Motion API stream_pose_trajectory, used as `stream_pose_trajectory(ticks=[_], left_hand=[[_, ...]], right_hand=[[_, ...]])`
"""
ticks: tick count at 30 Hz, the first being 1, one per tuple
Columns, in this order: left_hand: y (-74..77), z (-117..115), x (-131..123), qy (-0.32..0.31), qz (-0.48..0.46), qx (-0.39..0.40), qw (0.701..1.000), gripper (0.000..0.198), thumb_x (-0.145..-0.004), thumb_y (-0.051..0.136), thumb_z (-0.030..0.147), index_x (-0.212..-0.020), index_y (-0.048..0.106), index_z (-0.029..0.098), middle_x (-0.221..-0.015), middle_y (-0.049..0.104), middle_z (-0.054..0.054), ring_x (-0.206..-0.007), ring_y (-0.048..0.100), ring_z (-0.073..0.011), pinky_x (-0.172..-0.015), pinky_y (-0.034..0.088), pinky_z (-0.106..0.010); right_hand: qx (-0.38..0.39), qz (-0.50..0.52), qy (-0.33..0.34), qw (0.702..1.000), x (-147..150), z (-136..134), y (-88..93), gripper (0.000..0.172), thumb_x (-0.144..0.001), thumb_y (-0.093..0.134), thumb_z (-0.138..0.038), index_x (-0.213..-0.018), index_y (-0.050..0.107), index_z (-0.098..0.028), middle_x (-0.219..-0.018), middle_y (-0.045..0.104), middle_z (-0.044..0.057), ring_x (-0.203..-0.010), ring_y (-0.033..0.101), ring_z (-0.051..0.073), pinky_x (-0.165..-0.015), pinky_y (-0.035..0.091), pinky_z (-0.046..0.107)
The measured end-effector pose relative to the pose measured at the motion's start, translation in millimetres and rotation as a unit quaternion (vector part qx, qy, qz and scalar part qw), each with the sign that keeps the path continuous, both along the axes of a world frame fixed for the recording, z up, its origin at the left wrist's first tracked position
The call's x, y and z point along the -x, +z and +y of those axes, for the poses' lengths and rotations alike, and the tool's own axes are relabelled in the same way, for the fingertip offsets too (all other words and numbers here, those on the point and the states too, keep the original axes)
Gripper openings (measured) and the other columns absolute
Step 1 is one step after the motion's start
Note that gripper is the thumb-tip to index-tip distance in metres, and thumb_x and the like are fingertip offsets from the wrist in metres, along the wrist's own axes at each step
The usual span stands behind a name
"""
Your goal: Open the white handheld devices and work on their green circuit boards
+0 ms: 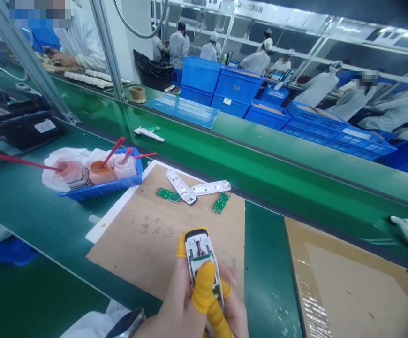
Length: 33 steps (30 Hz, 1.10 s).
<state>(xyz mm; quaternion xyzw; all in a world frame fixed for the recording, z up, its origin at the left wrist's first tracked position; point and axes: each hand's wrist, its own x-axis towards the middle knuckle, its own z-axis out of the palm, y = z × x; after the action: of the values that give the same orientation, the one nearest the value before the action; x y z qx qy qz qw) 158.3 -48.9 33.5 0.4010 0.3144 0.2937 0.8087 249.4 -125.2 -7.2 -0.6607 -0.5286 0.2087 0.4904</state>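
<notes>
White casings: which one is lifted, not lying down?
The casing nearest the camera, held between the left grip and the right grip. Two casings lie on the cardboard; two white parts lie on the green strip.

White-coated workers (178, 48) and a green conveyor belt (260, 180) show a factory.

Looks forward and down from the head, near above the hands (181, 300) at the lower edge, and out across bench (267, 263) and belt (204, 145) to distant people (178, 49).

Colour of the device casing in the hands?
White casing, dark far end; shows best in the head view.
</notes>
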Motion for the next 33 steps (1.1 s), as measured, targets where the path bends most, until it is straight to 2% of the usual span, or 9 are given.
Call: stream_pose_trajectory(ticks=[4, 8, 10, 13, 17, 22, 27, 30, 33], left_hand=[[0.0, 18, -7, -0.079, 0.119, -0.121, 0.982, 0.048, -0.088, 0.042, 0.059, -0.11, 0.056, 0.019, -0.113, 0.063, -0.016, -0.108, 0.057, -0.0293, -0.098, 0.04, -0.048], [-4.7, 70, -31, -0.161, 0.272, -0.36, 0.878, 0.056, -0.092, 0.033, 0.055, -0.121, 0.054, 0.012, -0.116, 0.061, -0.021, -0.111, 0.054, -0.0343, -0.094, 0.042, -0.05], [-7.4, 106, -53, -0.127, 0.349, -0.483, 0.793, 0.057, -0.096, 0.026, 0.048, -0.136, 0.039, 0.01, -0.135, 0.05, -0.02, -0.128, 0.043, -0.0305, -0.105, 0.034, -0.047], [-13.6, 158, -92, -0.118, 0.416, -0.498, 0.751, 0.044, -0.095, 0.04, 0.033, -0.13, 0.045, 0.007, -0.136, 0.05, -0.02, -0.131, 0.039, -0.0306, -0.108, 0.03, -0.048], [-23.6, 201, -130, -0.174, 0.489, -0.471, 0.713, 0.028, -0.09, 0.056, 0.033, -0.11, 0.06, 0.015, -0.114, 0.063, -0.009, -0.107, 0.059, -0.0246, -0.094, 0.046, -0.05], [-26.3, 210, -138, -0.249, 0.465, -0.463, 0.712, 0.029, -0.09, 0.055, 0.039, -0.106, 0.061, 0.015, -0.107, 0.066, -0.007, -0.095, 0.064, -0.0208, -0.085, 0.052, -0.044], [-19.4, 200, -134, -0.241, 0.437, -0.45, 0.74, 0.025, -0.088, 0.059, 0.033, -0.106, 0.062, 0.016, -0.112, 0.065, -0.007, -0.103, 0.061, -0.0227, -0.092, 0.049, -0.047], [-6.1, 187, -120, -0.206, 0.405, -0.425, 0.783, 0.029, -0.089, 0.056, 0.03, -0.113, 0.058, 0.014, -0.113, 0.064, -0.01, -0.104, 0.062, -0.0248, -0.093, 0.048, -0.05], [9.1, 161, -85, -0.182, 0.331, -0.384, 0.842, 0.03, -0.094, 0.044, 0.028, -0.117, 0.052, 0.012, -0.105, 0.069, -0.012, -0.096, 0.066, -0.0239, -0.085, 0.052, -0.041]], right_hand=[[0.045, 0.092, 0.038, 0.994, -23, 15, 1.3, 0.038, -0.082, 0.066, -0.042, -0.117, 0.064, -0.028, -0.106, 0.07, 0.006, -0.093, 0.068, 0.028, -0.068, 0.061, 0.034], [0.129, 0.151, 0.121, 0.973, -92, 64, 16.5, 0.046, -0.073, 0.065, -0.064, -0.079, 0.072, -0.019, -0.076, 0.071, 0.004, -0.07, 0.068, 0.022, -0.062, 0.058, 0.032], [0.145, 0.137, 0.066, 0.978, -138, 102, 21.2, 0.045, -0.074, 0.068, -0.059, -0.089, 0.068, -0.016, -0.07, 0.067, 0.001, -0.054, 0.061, 0.015, -0.049, 0.053, 0.026], [0.165, 0.11, -0.043, 0.979, -208, 173, 16.5, 0.035, -0.086, 0.064, -0.04, -0.108, 0.057, -0.014, -0.074, 0.062, -0.002, -0.046, 0.051, 0.007, -0.04, 0.043, 0.019], [0.241, 0.078, -0.137, 0.958, -270, 251, -8.1, 0.019, -0.092, 0.057, -0.03, -0.102, 0.059, -0.013, -0.088, 0.061, 0.001, -0.066, 0.059, 0.01, -0.057, 0.052, 0.024], [0.285, 0.032, -0.195, 0.938, -293, 276, -31.4, 0.026, -0.091, 0.059, -0.033, -0.11, 0.058, -0.014, -0.106, 0.061, 0.005, -0.087, 0.062, 0.017, -0.075, 0.055, 0.035], [0.258, -0.068, -0.249, 0.931, -293, 267, -5.5, 0.028, -0.091, 0.058, -0.032, -0.114, 0.056, -0.016, -0.113, 0.059, 0.007, -0.097, 0.06, 0.02, -0.083, 0.053, 0.041], [0.203, -0.112, -0.168, 0.958, -269, 267, 24.5, 0.023, -0.093, 0.055, -0.03, -0.111, 0.057, -0.015, -0.105, 0.061, 0.005, -0.089, 0.062, 0.017, -0.079, 0.053, 0.037], [0.143, -0.14, 0.003, 0.98, -210, 273, 49.1, 0.02, -0.092, 0.056, -0.027, -0.107, 0.059, -0.015, -0.094, 0.065, 0.003, -0.074, 0.063, 0.013, -0.072, 0.054, 0.032]])
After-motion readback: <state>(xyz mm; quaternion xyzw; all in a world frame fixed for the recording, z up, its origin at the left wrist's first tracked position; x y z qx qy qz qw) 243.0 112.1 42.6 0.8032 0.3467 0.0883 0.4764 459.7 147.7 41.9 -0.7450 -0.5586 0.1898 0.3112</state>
